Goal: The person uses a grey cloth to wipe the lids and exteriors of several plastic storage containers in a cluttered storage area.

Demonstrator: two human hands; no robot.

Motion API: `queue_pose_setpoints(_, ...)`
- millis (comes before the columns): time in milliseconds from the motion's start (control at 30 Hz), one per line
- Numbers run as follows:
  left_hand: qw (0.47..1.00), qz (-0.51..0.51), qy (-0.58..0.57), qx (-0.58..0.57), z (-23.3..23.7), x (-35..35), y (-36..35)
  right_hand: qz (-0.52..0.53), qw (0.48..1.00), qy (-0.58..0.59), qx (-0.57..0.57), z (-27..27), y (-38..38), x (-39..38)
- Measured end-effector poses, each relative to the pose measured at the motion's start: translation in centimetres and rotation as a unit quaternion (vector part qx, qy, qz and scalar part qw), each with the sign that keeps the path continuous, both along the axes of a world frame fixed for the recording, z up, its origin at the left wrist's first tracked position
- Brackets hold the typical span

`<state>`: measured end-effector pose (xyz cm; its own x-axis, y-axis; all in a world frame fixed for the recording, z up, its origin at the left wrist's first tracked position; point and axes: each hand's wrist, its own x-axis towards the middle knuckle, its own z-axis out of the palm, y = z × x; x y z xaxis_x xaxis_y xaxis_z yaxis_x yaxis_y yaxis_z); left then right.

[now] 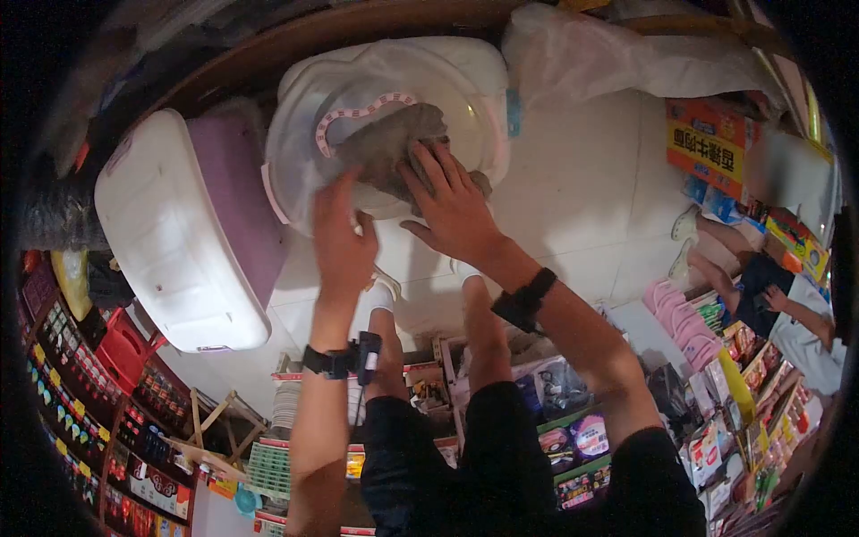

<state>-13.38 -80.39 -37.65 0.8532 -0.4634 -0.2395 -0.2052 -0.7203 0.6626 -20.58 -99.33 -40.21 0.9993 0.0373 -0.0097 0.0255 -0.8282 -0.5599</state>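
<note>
A dark grey-brown cloth (pixel 380 150) lies bunched on a round translucent lid or tub (pixel 470 116) at the top centre. My right hand (pixel 449 199) rests on the cloth's right part, its fingers spread. My left hand (pixel 343 228) is at the lower left edge of the cloth, thumb apart from the fingers; its fingertips are blurred. A curved pale pink strip (pixel 360 113) with small marks shows behind the cloth. Both wrists wear black bands.
To the left stands a white-lidded purple storage box (pixel 183 242). Clear plastic sheeting (pixel 617 58) lies at the upper right, above a yellow-and-orange carton (pixel 707 143). Another person (pixel 777 295) sits at the far right. Stocked shelves, a red stool (pixel 125 349) and goods surround my legs.
</note>
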Motion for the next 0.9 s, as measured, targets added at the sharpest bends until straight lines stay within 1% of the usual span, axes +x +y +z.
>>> queue_pose_setpoints(33,0.996,-0.003,-0.082,0.047,-0.6,1.1,0.9,0.0,1.0,0.0,0.0,-0.2,0.2,0.7)
queue_pose_setpoints(67,0.982,-0.007,-0.163,0.093,-1.5,2.2,1.3,-0.012,0.999,-0.013,-0.047,-0.5,0.4,1.6)
queue_pose_setpoints(100,0.982,-0.007,-0.162,0.094,-2.1,3.0,1.1,-0.024,0.995,-0.026,-0.094,-0.7,0.4,2.1)
queue_pose_setpoints(167,0.954,-0.052,-0.251,0.158,-3.1,4.0,0.9,-0.031,0.995,-0.035,-0.091,-1.8,0.2,1.4)
queue_pose_setpoints(233,0.951,-0.062,-0.251,0.172,-4.6,4.1,1.9,-0.036,0.994,-0.049,-0.092,-2.5,0.0,-0.4)
queue_pose_setpoints(267,0.946,-0.071,-0.255,0.186,-5.5,4.3,2.3,-0.067,0.993,-0.035,-0.09,-2.4,-0.2,-2.0)
queue_pose_setpoints(300,0.947,-0.067,-0.254,0.185,-5.7,4.4,2.3,-0.098,0.991,-0.019,-0.087,-2.1,-0.3,-2.6)
queue_pose_setpoints(367,0.947,-0.068,-0.234,0.211,-6.0,3.8,2.7,-0.105,0.989,-0.007,-0.105,-2.4,-0.4,-2.6)
queue_pose_setpoints(433,0.946,-0.073,-0.227,0.218,-6.2,4.2,2.7,-0.115,0.985,0.001,-0.126,-2.3,-1.1,-0.3)
queue_pose_setpoints(500,0.944,-0.077,-0.218,0.233,-6.2,4.4,3.0,-0.14,0.97,-0.025,-0.198,-2.2,-2.5,4.7)
queue_pose_setpoints(533,0.949,-0.067,-0.223,0.213,-6.2,4.5,3.0,-0.137,0.971,-0.025,-0.196,-2.2,-3.0,6.8)
queue_pose_setpoints(600,0.954,-0.056,-0.228,0.189,-6.5,4.8,2.8,-0.039,0.971,-0.085,-0.218,-2.4,-4.2,9.8)
queue_pose_setpoints(700,0.955,-0.05,-0.233,0.178,-6.5,4.9,2.9,-0.003,0.979,-0.068,-0.195,-2.3,-4.8,10.8)
queue_pose_setpoints(733,0.958,-0.047,-0.22,0.18,-6.4,4.9,2.8,-0.002,0.979,-0.068,-0.194,-2.6,-5.1,10.0)
queue_pose_setpoints(800,0.961,-0.042,-0.202,0.182,-6.1,4.7,3.1,-0.042,0.974,-0.005,-0.223,-2.8,-4.7,6.5)
queue_pose_setpoints(867,0.959,-0.047,-0.215,0.18,-6.0,4.7,2.9,-0.101,0.974,0.031,-0.201,-1.6,-3.4,3.0)
queue_pose_setpoints(900,0.959,-0.044,-0.216,0.179,-6.0,4.7,2.9,-0.098,0.974,0.029,-0.203,-1.4,-2.3,0.7)
